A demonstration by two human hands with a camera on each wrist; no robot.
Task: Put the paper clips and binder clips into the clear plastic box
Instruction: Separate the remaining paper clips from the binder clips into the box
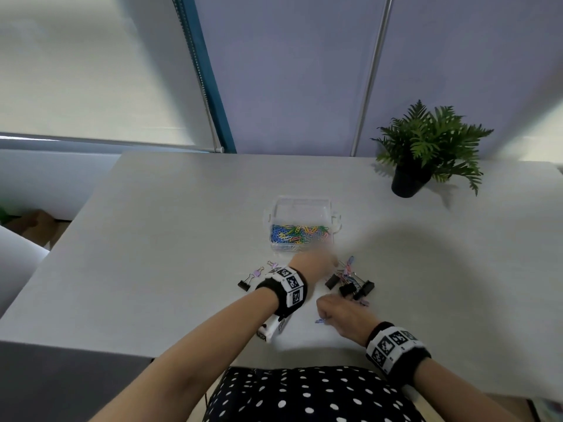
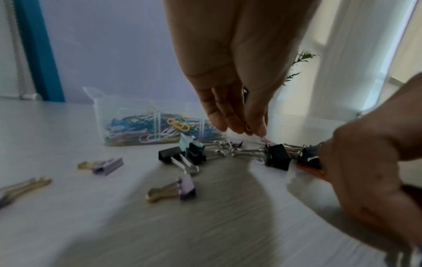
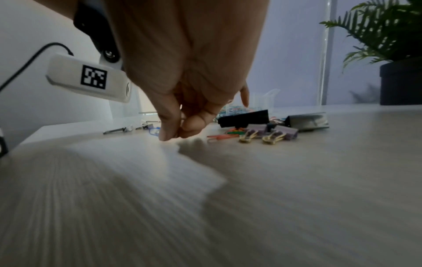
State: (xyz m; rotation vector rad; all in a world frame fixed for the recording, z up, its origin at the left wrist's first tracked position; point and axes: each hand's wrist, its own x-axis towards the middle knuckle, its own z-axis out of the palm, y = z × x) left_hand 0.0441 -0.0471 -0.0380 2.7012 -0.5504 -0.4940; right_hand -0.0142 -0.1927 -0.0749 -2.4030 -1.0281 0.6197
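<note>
A clear plastic box (image 1: pixel 300 200) stands mid-table with coloured paper clips (image 1: pixel 300 233) heaped inside; its wall (image 2: pixel 100 112) also shows in the left wrist view. In front of it lies a pile of black binder clips (image 1: pixel 348 287) (image 2: pixel 277 156). Purple binder clips (image 1: pixel 257 272) (image 2: pixel 109 165) lie to the left. My left hand (image 1: pixel 316 258) (image 2: pixel 248 129) is blurred, fingertips together just above the pile; I cannot tell if they pinch anything. My right hand (image 1: pixel 327 312) (image 3: pixel 171 133) is curled, its fingertips on the table pinching a blue paper clip (image 1: pixel 320 321) (image 3: pixel 153 131).
A potted fern (image 1: pixel 426 147) (image 3: pixel 399 81) stands at the table's back right. More purple binder clips (image 3: pixel 285 131) and small coloured clips lie right of my right hand. The left wrist's white camera (image 3: pixel 89 77) hangs close by. The table's near edge (image 1: pixel 91 348) is just below my forearms.
</note>
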